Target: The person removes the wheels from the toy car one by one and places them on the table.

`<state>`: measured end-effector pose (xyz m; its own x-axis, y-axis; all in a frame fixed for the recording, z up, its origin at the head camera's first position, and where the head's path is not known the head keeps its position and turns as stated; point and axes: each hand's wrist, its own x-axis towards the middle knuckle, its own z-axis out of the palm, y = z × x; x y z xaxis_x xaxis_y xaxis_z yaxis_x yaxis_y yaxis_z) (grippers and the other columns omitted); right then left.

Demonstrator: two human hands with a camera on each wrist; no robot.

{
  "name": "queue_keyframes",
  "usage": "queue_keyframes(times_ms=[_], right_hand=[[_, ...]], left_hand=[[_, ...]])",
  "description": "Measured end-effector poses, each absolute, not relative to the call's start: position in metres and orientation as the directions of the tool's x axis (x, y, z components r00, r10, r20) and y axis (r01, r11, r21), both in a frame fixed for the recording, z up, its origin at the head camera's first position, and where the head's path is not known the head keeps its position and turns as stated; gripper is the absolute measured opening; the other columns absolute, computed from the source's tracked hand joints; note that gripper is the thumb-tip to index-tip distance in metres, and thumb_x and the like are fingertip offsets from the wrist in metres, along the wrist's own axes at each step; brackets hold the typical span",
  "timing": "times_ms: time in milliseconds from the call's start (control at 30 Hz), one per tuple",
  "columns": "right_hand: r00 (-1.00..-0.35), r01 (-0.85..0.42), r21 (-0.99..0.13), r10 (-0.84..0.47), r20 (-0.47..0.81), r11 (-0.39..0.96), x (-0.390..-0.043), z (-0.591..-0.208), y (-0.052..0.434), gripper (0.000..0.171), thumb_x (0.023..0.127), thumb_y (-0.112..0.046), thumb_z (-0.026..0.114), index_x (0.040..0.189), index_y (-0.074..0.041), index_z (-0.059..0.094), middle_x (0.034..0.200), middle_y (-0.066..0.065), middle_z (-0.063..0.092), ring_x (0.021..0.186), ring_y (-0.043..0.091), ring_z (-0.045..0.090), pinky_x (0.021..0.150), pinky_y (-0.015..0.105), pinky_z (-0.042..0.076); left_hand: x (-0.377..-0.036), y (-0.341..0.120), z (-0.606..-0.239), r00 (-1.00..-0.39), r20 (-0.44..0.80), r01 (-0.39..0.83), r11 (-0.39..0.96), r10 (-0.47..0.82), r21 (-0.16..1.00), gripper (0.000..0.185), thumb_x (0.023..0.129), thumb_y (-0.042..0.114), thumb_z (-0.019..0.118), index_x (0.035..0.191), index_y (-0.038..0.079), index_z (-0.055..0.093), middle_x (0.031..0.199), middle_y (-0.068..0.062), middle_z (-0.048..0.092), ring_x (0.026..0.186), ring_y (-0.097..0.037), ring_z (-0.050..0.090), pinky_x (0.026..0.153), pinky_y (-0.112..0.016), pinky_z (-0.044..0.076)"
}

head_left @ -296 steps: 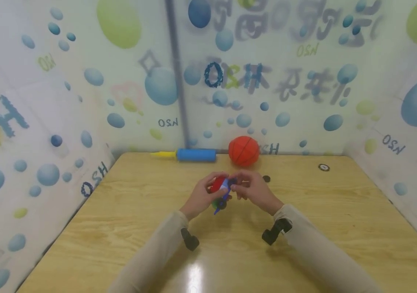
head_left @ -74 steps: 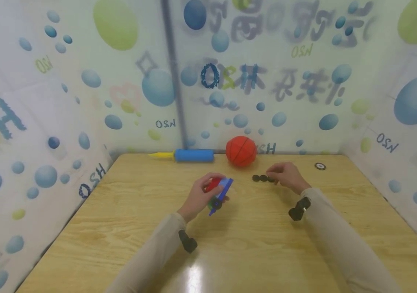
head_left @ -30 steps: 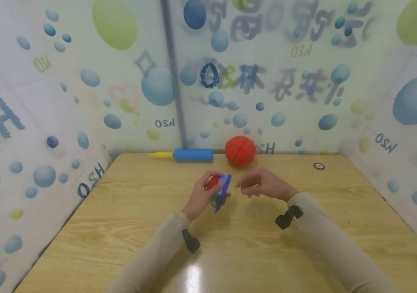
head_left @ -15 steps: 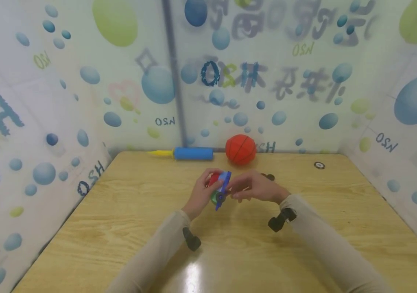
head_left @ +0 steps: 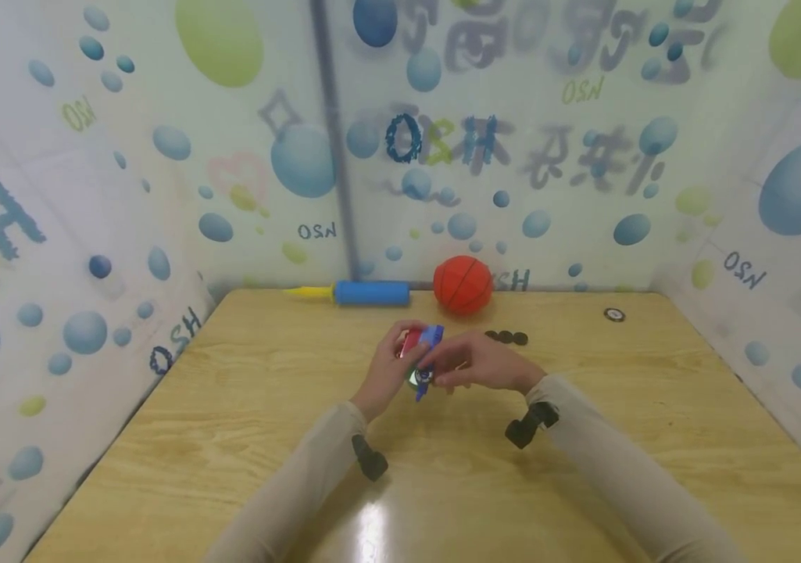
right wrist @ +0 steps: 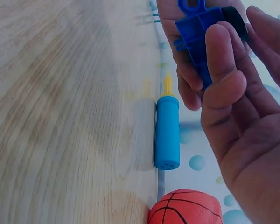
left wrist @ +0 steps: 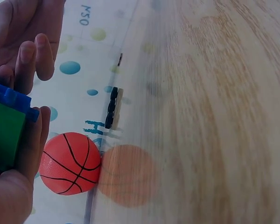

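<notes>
My left hand (head_left: 384, 371) holds a small block-built toy vehicle, tilted, with red and green blocks on a blue base (right wrist: 196, 32). A green block (left wrist: 5, 133) of it shows in the left wrist view. One black wheel (right wrist: 234, 23) sits on the side of the blue base. My right hand (head_left: 488, 361) has its bent fingers beside that wheel, overlapping it in the right wrist view. Whether they pinch it cannot be made out. Three black wheels (head_left: 505, 337) lie in a row on the table behind my right hand.
At the back of the wooden table (head_left: 287, 461) lies a blue hand pump (head_left: 372, 293) with a yellow nozzle. A red toy basketball (head_left: 463, 285) rests to its right. Farther right is a black-and-white disc (head_left: 614, 314). Patterned walls close off the back and both sides.
Earlier my right hand was at the row of black wheels, which has grown since the oldest frame. It has since moved left to the toy vehicle. My left hand has kept its hold.
</notes>
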<state>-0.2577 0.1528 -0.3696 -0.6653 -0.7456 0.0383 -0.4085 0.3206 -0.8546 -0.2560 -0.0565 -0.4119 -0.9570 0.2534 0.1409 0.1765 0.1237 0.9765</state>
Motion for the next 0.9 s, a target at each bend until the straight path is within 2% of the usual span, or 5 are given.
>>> queue_keyframes(times_ms=[167,300,367,600,900], right_hand=[[-0.669,-0.395,-0.864,-0.743,0.037,0.313,-0.258,-0.372,0.148,0.034,0.093,-0.016,0.070,0.127,-0.013,0.067,0.104,0.018,0.075,0.083,0.028,0.070,0.071,0.046,0.059],[-0.662,-0.392,-0.878,-0.747,0.062,0.274,-0.259,-0.377,0.146,0.034,0.094,-0.013,0.069,0.128,-0.011,0.066,0.100,0.027,0.072,0.076,0.041,0.067,0.061,0.034,0.053],[-0.662,-0.401,-0.878,-0.745,0.079,0.263,-0.259,-0.379,0.144,0.033,0.094,-0.013,0.069,0.127,-0.011,0.067,0.098,0.025,0.072,0.076,0.045,0.066,0.058,0.029,0.051],[-0.699,-0.420,-0.861,-0.708,0.106,0.285,-0.257,-0.375,0.136,0.022,0.096,-0.016,0.067,0.118,-0.013,0.065,0.089,0.013,0.073,0.073,0.038,0.067,0.056,0.027,0.050],[-0.750,-0.365,-0.874,-0.658,0.073,0.320,-0.255,-0.374,0.132,0.021,0.095,-0.012,0.067,0.116,-0.012,0.065,0.087,0.020,0.071,0.076,0.044,0.067,0.056,0.029,0.051]], left_hand=[[-0.256,-0.056,-0.412,-0.962,0.140,0.169,0.106,0.236,0.980,0.034,0.101,0.027,0.060,0.134,0.024,0.052,0.137,-0.010,0.060,0.118,-0.026,0.060,0.091,-0.037,0.055],[-0.257,-0.056,-0.412,-0.962,0.136,0.163,0.100,0.237,0.982,0.036,0.101,0.027,0.060,0.136,0.023,0.052,0.136,-0.008,0.060,0.116,-0.025,0.060,0.090,-0.034,0.054],[-0.258,-0.057,-0.413,-0.963,0.135,0.163,0.104,0.234,0.981,0.037,0.101,0.027,0.060,0.136,0.022,0.051,0.133,-0.009,0.062,0.114,-0.024,0.061,0.089,-0.032,0.054],[-0.261,-0.057,-0.413,-0.975,0.131,0.145,0.064,0.182,0.987,0.030,0.104,0.024,0.055,0.134,0.019,0.053,0.129,-0.015,0.063,0.106,-0.019,0.064,0.083,-0.028,0.057],[-0.258,-0.058,-0.409,-0.977,0.119,0.120,-0.003,0.177,0.993,0.032,0.104,0.022,0.053,0.135,0.016,0.052,0.125,-0.018,0.061,0.094,-0.015,0.063,0.073,-0.027,0.058]])
